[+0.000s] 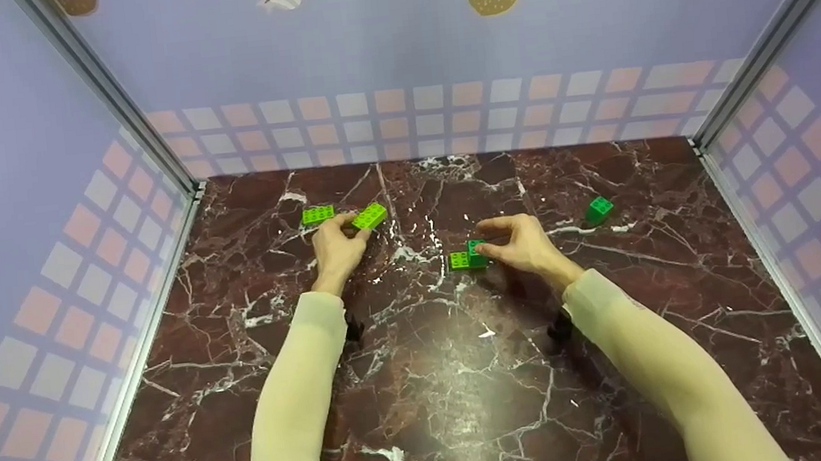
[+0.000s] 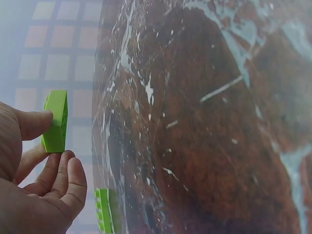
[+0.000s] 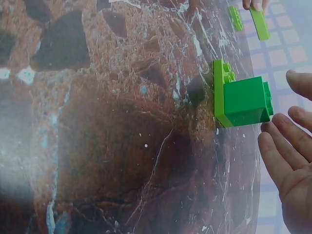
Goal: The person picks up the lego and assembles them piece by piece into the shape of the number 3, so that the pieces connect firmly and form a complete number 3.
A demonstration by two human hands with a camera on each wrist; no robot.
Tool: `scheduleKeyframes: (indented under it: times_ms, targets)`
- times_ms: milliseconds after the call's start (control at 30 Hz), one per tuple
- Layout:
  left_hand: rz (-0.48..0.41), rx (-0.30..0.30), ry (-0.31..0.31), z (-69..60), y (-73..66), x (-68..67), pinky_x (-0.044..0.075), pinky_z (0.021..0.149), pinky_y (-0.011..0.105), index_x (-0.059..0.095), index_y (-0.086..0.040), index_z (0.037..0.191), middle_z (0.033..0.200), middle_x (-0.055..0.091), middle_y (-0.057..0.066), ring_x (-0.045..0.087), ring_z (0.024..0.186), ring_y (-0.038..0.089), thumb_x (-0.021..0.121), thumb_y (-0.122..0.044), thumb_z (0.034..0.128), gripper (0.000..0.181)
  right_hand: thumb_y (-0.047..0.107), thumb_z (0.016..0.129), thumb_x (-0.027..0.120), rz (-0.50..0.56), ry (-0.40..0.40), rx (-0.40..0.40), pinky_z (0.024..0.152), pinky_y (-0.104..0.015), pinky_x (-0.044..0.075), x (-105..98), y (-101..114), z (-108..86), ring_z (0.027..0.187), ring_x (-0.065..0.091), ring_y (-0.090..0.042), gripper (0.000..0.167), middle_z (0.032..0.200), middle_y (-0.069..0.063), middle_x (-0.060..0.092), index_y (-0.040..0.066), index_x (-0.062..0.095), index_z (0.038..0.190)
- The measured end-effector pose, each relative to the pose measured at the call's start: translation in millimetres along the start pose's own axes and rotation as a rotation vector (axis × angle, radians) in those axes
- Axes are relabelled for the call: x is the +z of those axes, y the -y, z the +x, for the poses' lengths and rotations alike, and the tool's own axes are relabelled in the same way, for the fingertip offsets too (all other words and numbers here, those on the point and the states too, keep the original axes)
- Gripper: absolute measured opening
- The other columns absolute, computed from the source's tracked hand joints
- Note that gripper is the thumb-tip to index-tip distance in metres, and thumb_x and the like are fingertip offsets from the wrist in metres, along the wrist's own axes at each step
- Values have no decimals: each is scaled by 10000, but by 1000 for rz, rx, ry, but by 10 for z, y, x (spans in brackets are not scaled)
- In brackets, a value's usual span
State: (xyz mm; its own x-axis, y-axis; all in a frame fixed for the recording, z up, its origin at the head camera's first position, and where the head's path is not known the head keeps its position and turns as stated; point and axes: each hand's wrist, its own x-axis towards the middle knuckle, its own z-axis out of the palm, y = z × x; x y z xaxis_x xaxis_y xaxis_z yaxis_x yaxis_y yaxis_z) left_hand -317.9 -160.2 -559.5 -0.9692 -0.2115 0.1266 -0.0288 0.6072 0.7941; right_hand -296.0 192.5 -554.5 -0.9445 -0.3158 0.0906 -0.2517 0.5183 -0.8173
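My left hand [image 1: 339, 254] pinches a flat lime-green toy building brick [image 1: 370, 216] between thumb and fingers, raised above the table in the left wrist view. A second lime brick [image 1: 318, 214] lies on the table just behind that hand. Near the middle, a taller dark green block [image 3: 245, 102] sits on one end of a third lime brick [image 3: 218, 92], whose other studs show bare. Beside this stack is my right hand [image 1: 528, 244], thumb and fingers spread apart, fingertips close to the block's studded top; whether they touch it I cannot tell.
Another dark green block [image 1: 599, 210] stands to the right on the dark red marbled table [image 1: 455, 377]. Patterned panels [image 1: 393, 51] wall the table at the back and both sides, with metal posts [image 1: 739, 41] at the corners.
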Motion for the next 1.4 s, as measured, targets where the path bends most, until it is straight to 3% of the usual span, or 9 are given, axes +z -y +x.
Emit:
scheduleKeyframes:
  times_ms: [267,567,867,1233,1400]
  targets:
    - [-11,51,52,-55,-132,56,632,1031,499,785,-15,1364,1213,838,222,811,1123,375,814,-129,970,411,93,933,879,45,-8,4,1071,-570,641,21,28,8,1212,802,-470,511,1333,-309,783,-77,738,1393]
    - [-11,117,122,-122,-308,136,621,981,498,793,-40,1365,1214,842,196,793,1072,373,830,-129,969,408,103,919,898,19,-19,-18,1088,-593,626,21,51,26,1224,791,-484,497,1313,-271,805,-31,763,1378]
    - [-17,186,173,-164,-427,232,611,1044,498,800,-28,1338,1241,850,174,803,1145,365,837,-123,946,405,93,927,887,66,-12,-3,1082,-612,624,23,44,17,1225,784,-507,517,1341,-305,783,-67,740,1395]
    - [-65,238,285,-251,-599,374,632,1063,465,795,-19,1337,1277,819,206,799,1158,380,839,-112,952,399,94,921,894,46,-21,-11,1068,-614,627,31,28,18,1225,785,-505,523,1355,-280,786,-58,743,1398]
    - [-96,251,334,-287,-655,448,644,1069,502,779,0,1356,1312,804,219,801,1176,392,826,-87,972,396,80,929,883,58,-24,-10,1077,-623,625,30,36,26,1234,783,-504,519,1350,-293,784,-55,737,1409]
